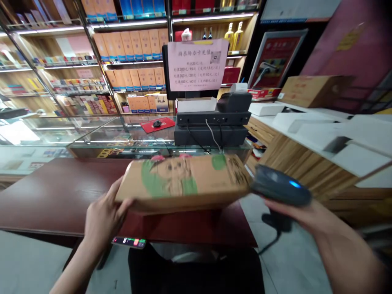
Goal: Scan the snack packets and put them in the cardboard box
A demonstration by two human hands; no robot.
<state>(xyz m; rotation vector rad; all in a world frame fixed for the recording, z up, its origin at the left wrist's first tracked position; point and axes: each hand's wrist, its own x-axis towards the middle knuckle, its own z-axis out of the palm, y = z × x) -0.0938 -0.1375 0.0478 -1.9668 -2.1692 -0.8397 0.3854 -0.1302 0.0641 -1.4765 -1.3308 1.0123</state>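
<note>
A brown cardboard box (205,179) with a green cartoon print is held over the dark red table (61,188). My left hand (104,214) grips its left end, thumb on the near side. In my right hand (297,212) is a dark barcode scanner (278,185) with a blue light on top. The scanner's front meets the box's right end in view; whether they touch I cannot tell. A cable (269,243) hangs from the scanner. Motion blurs both the box and the scanner. Beside my left wrist lies a phone (128,242) with its screen lit.
Beyond the table, a glass counter (122,126) bears a mouse (157,123) on a red pad, and a cash register (211,130) with a pink sign (197,65). White boxes (324,126) crowd the right counter. Stocked shelves (131,45) line the back.
</note>
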